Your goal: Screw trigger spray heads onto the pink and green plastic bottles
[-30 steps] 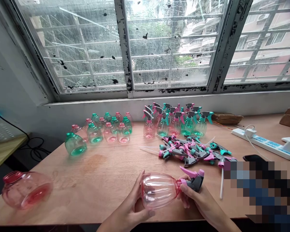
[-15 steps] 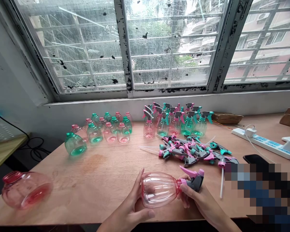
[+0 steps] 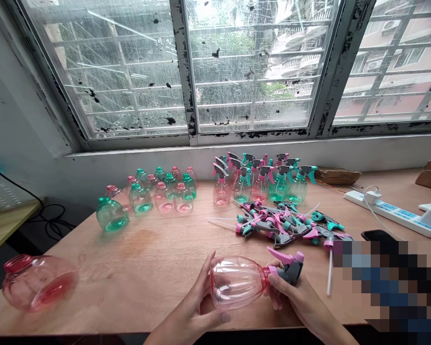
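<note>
A clear pink spray bottle (image 3: 237,282) lies on its side in the air above the table's front edge, its base to the left. My left hand (image 3: 197,306) is wrapped round the base end, thumb below and fingers behind. At the neck, my right hand (image 3: 290,292) grips the pink collar of the trigger sprayer (image 3: 289,268), whose grey and pink head points right and whose pink lever sticks up. The sprayer sits on the bottle's mouth. Behind the bottle is a pile of loose pink, green and grey trigger sprayers (image 3: 280,223).
Several open pink and green bottles (image 3: 165,196) stand at the back left. Bottles with sprayers (image 3: 260,184) are grouped at back centre. A large-looking pink bottle (image 3: 39,282) is at the near left. A power strip (image 3: 395,211) and a black phone (image 3: 380,235) are on the right.
</note>
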`<state>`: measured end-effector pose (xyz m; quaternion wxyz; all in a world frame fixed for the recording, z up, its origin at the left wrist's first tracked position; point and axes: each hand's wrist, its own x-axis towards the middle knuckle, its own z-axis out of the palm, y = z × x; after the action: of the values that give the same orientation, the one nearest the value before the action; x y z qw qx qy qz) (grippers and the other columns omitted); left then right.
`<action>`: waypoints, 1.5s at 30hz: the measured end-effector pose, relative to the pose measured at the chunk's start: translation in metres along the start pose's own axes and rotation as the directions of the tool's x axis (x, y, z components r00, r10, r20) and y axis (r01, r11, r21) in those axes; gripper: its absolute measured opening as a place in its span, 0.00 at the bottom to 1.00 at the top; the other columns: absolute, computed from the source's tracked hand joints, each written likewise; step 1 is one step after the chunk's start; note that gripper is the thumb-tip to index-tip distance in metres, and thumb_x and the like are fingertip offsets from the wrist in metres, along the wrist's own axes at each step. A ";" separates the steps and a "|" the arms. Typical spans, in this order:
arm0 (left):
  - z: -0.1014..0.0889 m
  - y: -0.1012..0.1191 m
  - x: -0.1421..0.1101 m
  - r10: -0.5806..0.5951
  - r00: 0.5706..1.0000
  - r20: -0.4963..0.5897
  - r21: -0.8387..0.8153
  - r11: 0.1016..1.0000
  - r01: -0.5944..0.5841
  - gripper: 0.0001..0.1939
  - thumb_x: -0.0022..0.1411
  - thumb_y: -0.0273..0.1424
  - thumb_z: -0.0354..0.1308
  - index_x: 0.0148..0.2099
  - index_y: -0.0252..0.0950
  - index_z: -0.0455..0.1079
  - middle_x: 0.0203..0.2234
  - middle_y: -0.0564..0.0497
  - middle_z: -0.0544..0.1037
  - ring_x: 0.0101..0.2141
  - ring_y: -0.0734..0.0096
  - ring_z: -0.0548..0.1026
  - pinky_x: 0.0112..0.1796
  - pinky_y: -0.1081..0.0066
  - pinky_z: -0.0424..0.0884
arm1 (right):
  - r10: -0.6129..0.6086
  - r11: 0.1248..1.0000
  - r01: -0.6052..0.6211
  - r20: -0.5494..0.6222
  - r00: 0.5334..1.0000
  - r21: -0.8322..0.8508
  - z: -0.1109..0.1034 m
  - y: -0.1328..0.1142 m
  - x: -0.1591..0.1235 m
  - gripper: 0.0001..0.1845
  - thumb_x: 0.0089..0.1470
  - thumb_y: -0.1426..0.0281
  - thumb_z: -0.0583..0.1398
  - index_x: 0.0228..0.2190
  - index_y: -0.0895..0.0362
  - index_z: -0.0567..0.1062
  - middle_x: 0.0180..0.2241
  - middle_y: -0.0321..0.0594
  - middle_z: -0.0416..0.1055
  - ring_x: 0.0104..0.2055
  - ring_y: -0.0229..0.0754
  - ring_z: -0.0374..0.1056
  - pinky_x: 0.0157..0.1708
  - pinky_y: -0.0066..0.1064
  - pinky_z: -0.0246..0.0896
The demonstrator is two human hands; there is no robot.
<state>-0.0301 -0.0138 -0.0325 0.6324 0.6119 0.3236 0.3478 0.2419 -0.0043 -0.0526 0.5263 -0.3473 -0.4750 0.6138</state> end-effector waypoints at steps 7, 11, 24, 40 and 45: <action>0.001 0.005 0.001 0.003 1.000 0.001 0.033 0.999 -0.003 0.53 0.61 0.37 0.67 0.73 0.55 0.31 0.72 0.47 0.46 0.66 0.51 0.57 0.65 0.52 0.51 | -0.006 1.000 0.006 -0.011 1.000 0.014 -0.002 0.004 0.000 0.15 0.57 0.58 0.66 0.37 0.56 0.73 0.24 0.36 0.77 0.20 0.37 0.66 0.19 0.28 0.61; 0.004 0.009 -0.001 0.025 0.999 -0.028 0.016 1.000 -0.025 0.51 0.62 0.36 0.67 0.73 0.56 0.35 0.71 0.48 0.47 0.65 0.53 0.59 0.64 0.55 0.53 | -0.008 1.000 0.008 -0.006 1.000 0.010 -0.003 0.007 0.001 0.15 0.58 0.59 0.66 0.36 0.57 0.73 0.23 0.36 0.77 0.19 0.37 0.66 0.19 0.28 0.61; 0.002 0.006 -0.001 0.038 0.999 -0.026 0.105 0.994 -0.036 0.55 0.61 0.36 0.67 0.73 0.56 0.28 0.71 0.47 0.48 0.59 0.55 0.67 0.63 0.53 0.55 | 0.007 1.000 -0.008 0.002 1.000 0.007 0.000 0.000 0.000 0.17 0.57 0.56 0.67 0.31 0.57 0.72 0.20 0.35 0.74 0.19 0.36 0.65 0.20 0.28 0.59; 0.005 0.008 -0.001 0.039 0.999 -0.014 0.022 0.999 -0.039 0.51 0.63 0.36 0.65 0.73 0.57 0.30 0.72 0.49 0.46 0.67 0.52 0.57 0.66 0.53 0.49 | 0.016 1.000 -0.016 -0.009 1.000 0.009 -0.001 0.002 0.000 0.17 0.55 0.56 0.67 0.31 0.57 0.73 0.20 0.34 0.75 0.18 0.37 0.65 0.19 0.28 0.59; 0.001 0.001 0.000 0.056 0.998 0.000 0.066 0.996 -0.056 0.56 0.61 0.37 0.67 0.72 0.56 0.25 0.73 0.48 0.40 0.68 0.48 0.53 0.66 0.48 0.48 | 0.018 1.000 -0.018 -0.012 1.000 0.011 -0.001 0.001 0.000 0.17 0.56 0.56 0.67 0.33 0.57 0.72 0.19 0.33 0.74 0.18 0.36 0.66 0.20 0.27 0.59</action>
<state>-0.0298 -0.0142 -0.0312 0.6017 0.6408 0.3182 0.3551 0.2426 -0.0044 -0.0540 0.5256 -0.3523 -0.4653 0.6190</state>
